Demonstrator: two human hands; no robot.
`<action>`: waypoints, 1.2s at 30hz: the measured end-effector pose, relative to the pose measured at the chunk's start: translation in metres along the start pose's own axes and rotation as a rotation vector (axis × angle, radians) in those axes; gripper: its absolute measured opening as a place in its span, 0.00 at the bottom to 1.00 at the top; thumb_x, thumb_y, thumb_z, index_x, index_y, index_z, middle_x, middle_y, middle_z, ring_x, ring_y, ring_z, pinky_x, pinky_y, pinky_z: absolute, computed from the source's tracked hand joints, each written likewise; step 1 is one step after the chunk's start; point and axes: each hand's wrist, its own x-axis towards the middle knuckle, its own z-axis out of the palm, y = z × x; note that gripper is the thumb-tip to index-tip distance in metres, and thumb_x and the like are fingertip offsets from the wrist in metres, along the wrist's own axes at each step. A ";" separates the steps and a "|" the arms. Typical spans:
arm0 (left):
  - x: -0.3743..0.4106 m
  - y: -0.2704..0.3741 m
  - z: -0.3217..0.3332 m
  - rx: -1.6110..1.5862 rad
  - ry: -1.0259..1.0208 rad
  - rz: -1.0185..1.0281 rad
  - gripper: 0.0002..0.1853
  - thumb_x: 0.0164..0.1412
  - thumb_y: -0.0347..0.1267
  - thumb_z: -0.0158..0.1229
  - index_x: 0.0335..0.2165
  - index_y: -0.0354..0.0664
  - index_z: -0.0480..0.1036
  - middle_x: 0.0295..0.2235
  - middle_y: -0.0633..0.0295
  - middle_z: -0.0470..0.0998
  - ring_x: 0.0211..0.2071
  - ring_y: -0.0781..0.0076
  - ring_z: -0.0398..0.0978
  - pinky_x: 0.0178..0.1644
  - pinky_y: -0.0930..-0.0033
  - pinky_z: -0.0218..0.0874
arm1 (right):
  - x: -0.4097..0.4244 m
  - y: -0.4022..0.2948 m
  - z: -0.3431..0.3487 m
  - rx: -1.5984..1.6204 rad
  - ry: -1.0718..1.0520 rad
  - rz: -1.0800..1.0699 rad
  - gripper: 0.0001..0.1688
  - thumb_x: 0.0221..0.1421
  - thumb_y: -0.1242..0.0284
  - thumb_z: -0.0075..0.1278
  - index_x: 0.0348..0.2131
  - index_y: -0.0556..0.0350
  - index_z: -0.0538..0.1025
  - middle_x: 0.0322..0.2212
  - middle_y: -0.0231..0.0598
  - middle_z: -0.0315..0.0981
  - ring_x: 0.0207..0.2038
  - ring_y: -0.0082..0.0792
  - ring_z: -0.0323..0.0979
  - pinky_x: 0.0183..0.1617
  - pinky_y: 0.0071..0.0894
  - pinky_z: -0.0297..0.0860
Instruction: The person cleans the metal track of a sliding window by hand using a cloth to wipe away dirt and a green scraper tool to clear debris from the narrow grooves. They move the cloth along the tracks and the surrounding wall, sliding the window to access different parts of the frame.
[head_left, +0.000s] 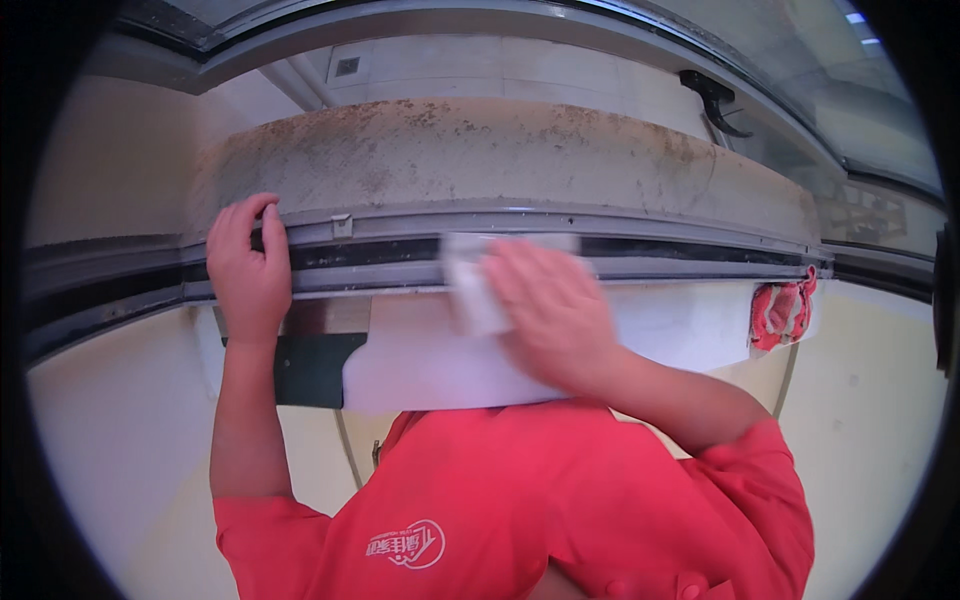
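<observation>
My right hand (559, 311) is blurred and presses a white cloth (476, 300) against the metal window track (390, 259). The cloth lies across the rails and hangs over the inner edge. At the left end of the track, my left hand (251, 266) rests on the rails, with its fingers bent and the thumb apart from them. No object shows in it. A dark channel runs along the track between grey rails. On the outer rail sits a small metal clip (342, 226), to the right of my left hand.
Beyond the track lies a stained outer sill (465, 150). A red and white cloth (782, 315) hangs at the inner right edge. A black window handle (716, 101) juts out at the upper right. Below my hands are a white surface (420, 360) and a dark green panel (311, 371).
</observation>
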 end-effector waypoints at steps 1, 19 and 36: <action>0.001 0.000 0.000 -0.008 0.005 0.010 0.05 0.60 0.26 0.55 0.35 0.37 0.75 0.32 0.54 0.77 0.35 0.55 0.74 0.44 0.62 0.63 | 0.020 -0.019 0.017 0.001 0.038 -0.059 0.38 0.46 0.71 0.53 0.58 0.59 0.66 0.57 0.47 0.65 0.57 0.45 0.66 0.59 0.45 0.61; -0.011 -0.009 -0.007 -0.513 0.255 -0.129 0.10 0.67 0.31 0.49 0.35 0.36 0.76 0.33 0.58 0.78 0.37 0.68 0.75 0.46 0.69 0.64 | -0.020 0.019 -0.024 -0.225 -0.103 -0.118 0.35 0.50 0.76 0.45 0.59 0.66 0.64 0.59 0.51 0.62 0.61 0.47 0.62 0.65 0.46 0.57; -0.126 0.018 -0.101 -0.457 0.527 -0.156 0.15 0.67 0.28 0.37 0.33 0.30 0.70 0.33 0.54 0.74 0.37 0.65 0.69 0.48 0.64 0.60 | 0.214 -0.202 0.108 -0.301 -0.107 -0.351 0.29 0.55 0.70 0.45 0.54 0.70 0.66 0.42 0.49 0.72 0.46 0.44 0.72 0.52 0.41 0.68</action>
